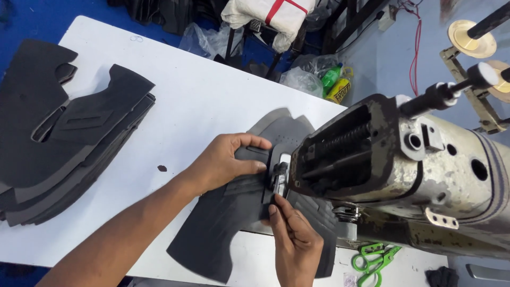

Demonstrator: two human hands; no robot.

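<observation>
A cut piece of sheet material (228,223) lies on the table (196,101), its far end under the head of a sewing machine (404,170) that stands at the table's right. The left hand (226,162) rests on the piece just left of the presser foot (280,175); the right hand (292,242) touches it from the near side. A stack of cut pieces (64,138) lies well apart at the table's left end. Scissors (372,260) lie before the machine, a bottle (330,78) beyond the table's far edge.

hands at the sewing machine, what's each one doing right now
left hand: pinching the dark cut piece at the needle.
right hand: fingertips pressing the same piece, not gripping.
</observation>
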